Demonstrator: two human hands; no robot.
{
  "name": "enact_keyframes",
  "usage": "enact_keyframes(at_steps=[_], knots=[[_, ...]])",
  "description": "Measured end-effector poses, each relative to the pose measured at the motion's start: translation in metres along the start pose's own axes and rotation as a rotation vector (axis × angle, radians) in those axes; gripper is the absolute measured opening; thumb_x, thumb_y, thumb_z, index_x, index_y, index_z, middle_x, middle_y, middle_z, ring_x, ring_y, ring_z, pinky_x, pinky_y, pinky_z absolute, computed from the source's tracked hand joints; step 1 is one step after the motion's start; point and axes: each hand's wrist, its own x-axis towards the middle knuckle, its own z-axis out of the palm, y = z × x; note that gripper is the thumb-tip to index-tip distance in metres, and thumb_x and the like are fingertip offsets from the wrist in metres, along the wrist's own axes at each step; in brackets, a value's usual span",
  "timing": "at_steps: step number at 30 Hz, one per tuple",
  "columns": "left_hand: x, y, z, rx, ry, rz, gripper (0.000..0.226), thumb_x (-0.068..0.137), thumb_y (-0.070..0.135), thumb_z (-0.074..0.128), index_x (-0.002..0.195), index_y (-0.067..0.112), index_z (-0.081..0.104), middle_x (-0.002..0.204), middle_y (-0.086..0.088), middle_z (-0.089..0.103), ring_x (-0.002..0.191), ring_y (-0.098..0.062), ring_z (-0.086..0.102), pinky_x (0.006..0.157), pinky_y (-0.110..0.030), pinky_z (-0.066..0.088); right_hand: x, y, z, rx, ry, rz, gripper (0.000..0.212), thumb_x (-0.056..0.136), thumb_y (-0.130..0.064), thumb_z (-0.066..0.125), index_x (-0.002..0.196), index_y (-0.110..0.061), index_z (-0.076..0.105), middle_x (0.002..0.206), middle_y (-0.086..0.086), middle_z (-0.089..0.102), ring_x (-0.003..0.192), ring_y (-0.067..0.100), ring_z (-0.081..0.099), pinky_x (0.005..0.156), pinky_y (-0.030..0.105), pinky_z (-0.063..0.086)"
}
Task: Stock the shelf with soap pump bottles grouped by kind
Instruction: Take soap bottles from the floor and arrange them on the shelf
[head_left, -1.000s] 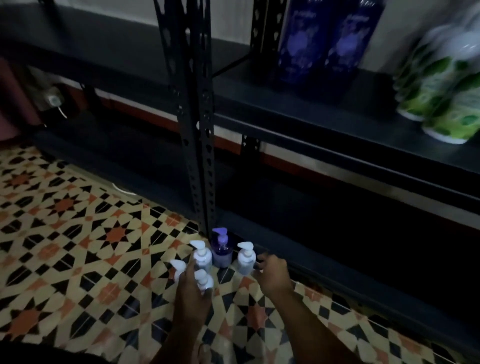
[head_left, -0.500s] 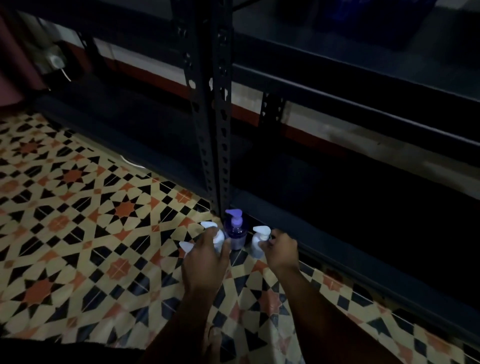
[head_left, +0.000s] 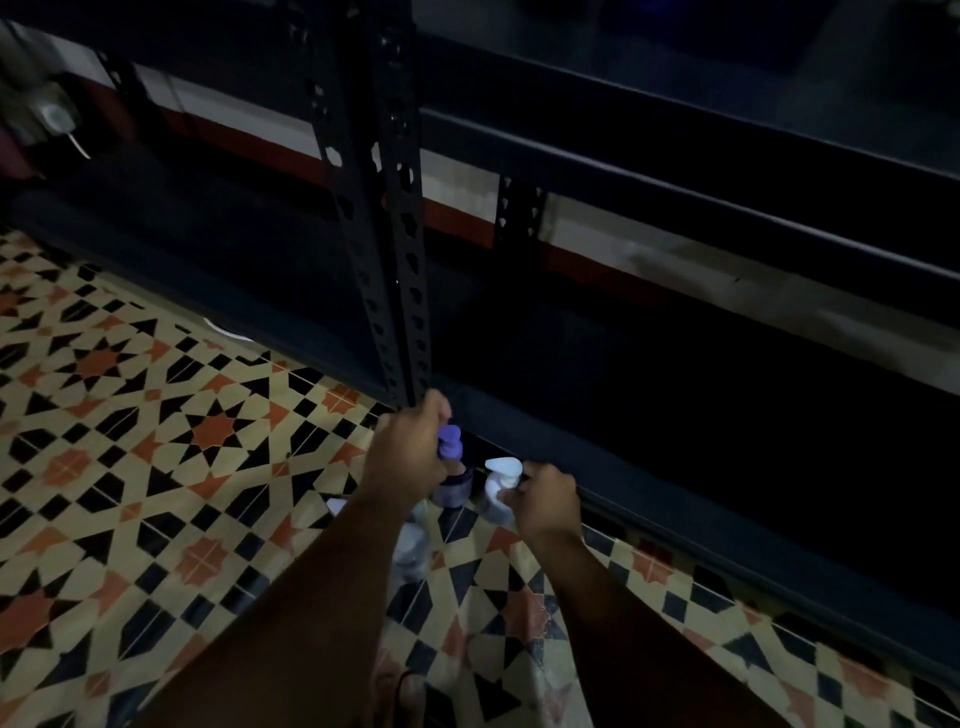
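Purple pump bottle (head_left: 451, 470) on floor (head_left: 156, 467) at shelf (head_left: 675, 499) foot, 12 o'clock; left hand (head_left: 410, 452) closed around pump. White pump bottle (head_left: 500, 488) at 1 o'clock, pinched by right hand (head_left: 548, 501). Risk: knocking half-hidden bottles under left forearm while lifting.

Both bare forearms reach forward and down from the bottom edge, converging toward the middle. The left hand (head_left: 410, 452) is furthest out, back of the hand up, fingers curled closed in a grip. The right hand (head_left: 548, 501) sits lower and nearer, knuckles up, fingers likewise curled closed.
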Motion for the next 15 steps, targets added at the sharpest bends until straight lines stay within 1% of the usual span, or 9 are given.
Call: enact_keyframes(at_steps=[2,4,5,7,9,11,13,14,15], knots=[[0.013,0.0,-0.003,0.045,-0.156,0.056,0.052,0.075,0.035,0.088,0.116,0.02,0.06,0.108,-0.002,0.072,0.104,-0.028,0.066,0.091,-0.036,0.045,0.002,0.003,0.002,-0.003,-0.003,-0.005,0.037,0.08,-0.027,0.082,0.113,-0.016,0.073,0.102,0.011,0.076,0.097,0.029,0.072,0.081,0.036,0.058],[0.021,0.0,-0.003,0.048,-0.247,0.039,0.044,0.074,0.028,0.088,0.111,0.019,0.067,0.108,-0.005,0.07,0.104,-0.03,0.066,0.086,-0.037,0.049,0.004,0.005,0.003,-0.006,-0.006,-0.012,0.037,0.08,-0.027,0.082,0.114,-0.016,0.074,0.103,0.01,0.076,0.097,0.027,0.072,0.081,0.035,0.057],[0.023,0.001,-0.002,0.042,-0.265,0.017,0.041,0.071,0.025,0.089,0.106,0.019,0.069,0.106,-0.006,0.069,0.1,-0.03,0.066,0.082,-0.038,0.051,0.005,0.006,0.003,-0.012,-0.009,-0.015,0.036,0.08,-0.027,0.083,0.114,-0.017,0.074,0.103,0.01,0.076,0.096,0.026,0.072,0.081,0.034,0.057],[0.025,0.004,0.001,0.052,-0.263,-0.008,0.033,0.069,0.021,0.089,0.095,0.018,0.068,0.1,-0.007,0.069,0.094,-0.031,0.067,0.075,-0.037,0.052,0.005,0.008,0.003,-0.009,-0.02,-0.028,0.035,0.08,-0.028,0.084,0.111,-0.018,0.076,0.099,0.008,0.076,0.092,0.023,0.072,0.079,0.034,0.058],[0.026,0.006,0.002,0.062,-0.248,0.006,0.028,0.069,0.019,0.086,0.089,0.018,0.066,0.095,-0.008,0.069,0.09,-0.031,0.068,0.073,-0.037,0.053,0.002,0.01,0.001,-0.016,-0.021,-0.053,0.032,0.079,-0.03,0.084,0.108,-0.018,0.077,0.095,0.006,0.077,0.087,0.02,0.073,0.078,0.035,0.059],[0.024,0.01,0.003,0.066,-0.235,0.036,0.023,0.071,0.019,0.082,0.085,0.015,0.063,0.092,-0.01,0.069,0.088,-0.032,0.069,0.073,-0.039,0.056,-0.001,0.015,-0.004,-0.005,-0.013,-0.085,0.027,0.08,-0.029,0.083,0.103,-0.016,0.078,0.092,0.006,0.077,0.082,0.018,0.071,0.071,0.03,0.056],[0.02,0.015,0.002,0.009,-0.226,0.044,0.025,0.069,0.022,0.078,0.072,0.017,0.054,0.084,-0.01,0.067,0.084,-0.033,0.068,0.07,-0.041,0.057,-0.006,0.018,-0.014,0.02,0.002,-0.138,0.019,0.081,-0.025,0.082,0.094,-0.011,0.078,0.085,0.007,0.074,0.069,0.01,0.063,0.057,0.016,0.043],[0.018,0.017,0.002,-0.043,-0.218,0.044,0.027,0.065,0.024,0.076,0.065,0.02,0.049,0.078,-0.009,0.064,0.08,-0.033,0.068,0.068,-0.041,0.056,-0.01,0.019,-0.02,0.035,0.015,-0.17,0.017,0.08,-0.024,0.083,0.089,-0.01,0.077,0.082,0.007,0.071,0.064,0.007,0.056,0.054,0.014,0.037],[0.016,0.021,-0.002,-0.101,-0.204,0.041,0.029,0.061,0.027,0.075,0.061,0.021,0.046,0.072,-0.007,0.062,0.077,-0.033,0.068,0.064,-0.039,0.055,-0.014,0.021,-0.026,0.053,0.02,-0.203,0.017,0.079,-0.023,0.084,0.085,-0.009,0.076,0.079,0.007,0.066,0.063,0.007,0.052,0.054,0.017,0.035]])
